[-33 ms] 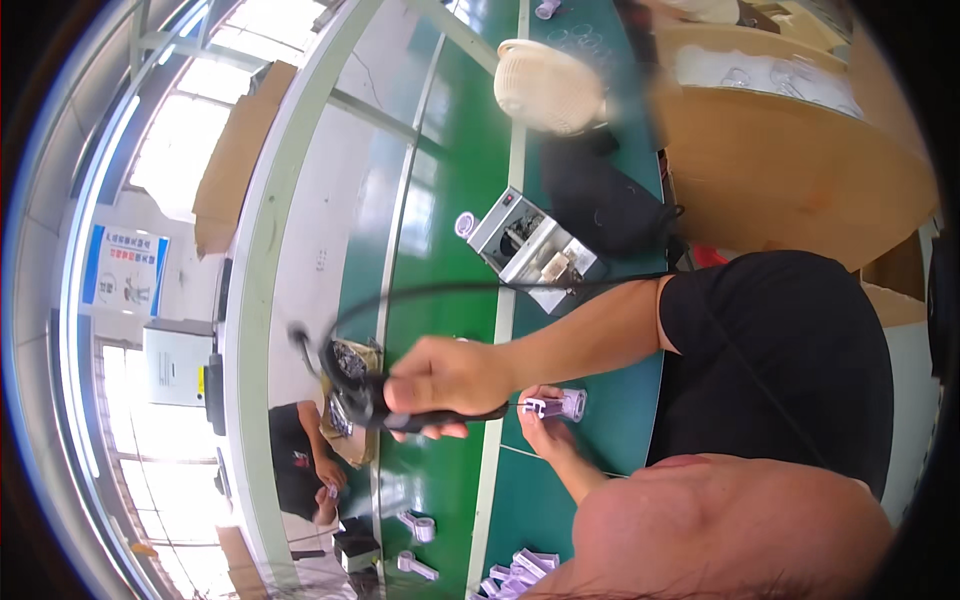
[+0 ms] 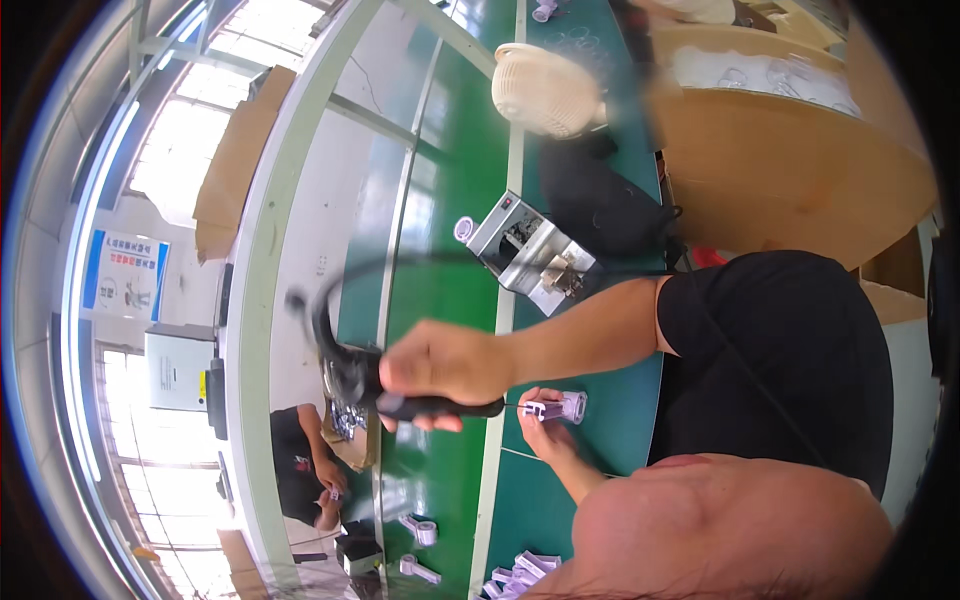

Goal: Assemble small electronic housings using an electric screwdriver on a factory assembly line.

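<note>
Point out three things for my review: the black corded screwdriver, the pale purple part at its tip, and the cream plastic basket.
Black corded screwdriver (image 2: 465, 406): head view, on the front of its body.
Pale purple part (image 2: 573, 406): head view, on its wider end.
Cream plastic basket (image 2: 543, 92): head view, on its outer wall.

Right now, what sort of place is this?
Probably a factory assembly line: a black driver-like tool aimed at a pale purple part, similar parts piled on the green bench, and a small metal benchtop machine.
</note>
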Tool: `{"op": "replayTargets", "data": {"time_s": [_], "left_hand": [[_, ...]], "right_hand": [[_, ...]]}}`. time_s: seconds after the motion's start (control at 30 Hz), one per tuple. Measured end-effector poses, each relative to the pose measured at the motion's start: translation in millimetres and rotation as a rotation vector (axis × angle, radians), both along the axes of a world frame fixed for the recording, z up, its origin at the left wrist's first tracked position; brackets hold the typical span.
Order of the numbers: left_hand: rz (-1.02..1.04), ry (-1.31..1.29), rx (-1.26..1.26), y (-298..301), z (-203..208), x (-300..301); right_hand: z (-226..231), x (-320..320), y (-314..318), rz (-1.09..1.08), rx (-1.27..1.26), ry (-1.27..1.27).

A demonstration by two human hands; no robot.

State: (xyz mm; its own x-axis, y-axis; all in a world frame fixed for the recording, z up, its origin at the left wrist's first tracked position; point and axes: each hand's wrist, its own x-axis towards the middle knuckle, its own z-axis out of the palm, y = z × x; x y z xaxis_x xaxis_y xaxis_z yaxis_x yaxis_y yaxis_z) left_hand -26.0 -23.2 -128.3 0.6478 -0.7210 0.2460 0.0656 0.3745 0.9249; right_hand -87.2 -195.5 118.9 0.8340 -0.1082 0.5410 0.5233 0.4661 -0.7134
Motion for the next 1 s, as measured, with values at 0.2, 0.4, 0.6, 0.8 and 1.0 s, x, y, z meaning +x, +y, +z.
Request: {"op": "replayTargets", "data": {"time_s": [0.2, 0.4, 0.6, 0.8, 1.0], "left_hand": [[0.115, -0.058, 0.164, 3, 42, -19], [0.587, -0.309, 0.542, 31, 67, 15], [0.900, -0.448, 0.659, 78, 54, 130], [1.012, -0.426, 0.745, 67, 46, 216], [1.075, -0.260, 0.521, 91, 20, 246]], "right_hand": [[16, -63, -56, -0.289, 0.132, -0.033], [-56, -80, -84, -0.509, -0.157, 0.097], [-111, -86, -102, -0.585, -0.282, 0.128], [-111, -96, -77, -1.620, -0.443, -0.044], [-132, -119, -54, -1.495, -0.590, -0.600]]}}
